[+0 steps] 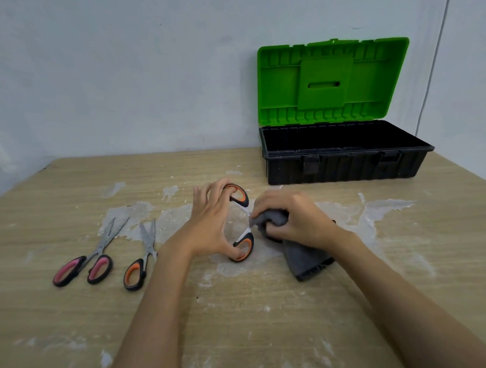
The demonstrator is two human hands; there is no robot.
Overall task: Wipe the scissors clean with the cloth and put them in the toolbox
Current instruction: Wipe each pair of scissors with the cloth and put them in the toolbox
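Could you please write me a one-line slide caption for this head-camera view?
Left hand spreads orange-handled scissors while right hand wipes the blades with a grey cloth.

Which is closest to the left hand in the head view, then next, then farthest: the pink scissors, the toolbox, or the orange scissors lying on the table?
From the left hand:
1. Orange scissors, just to its left.
2. Pink scissors, farther left.
3. Toolbox, far back right.
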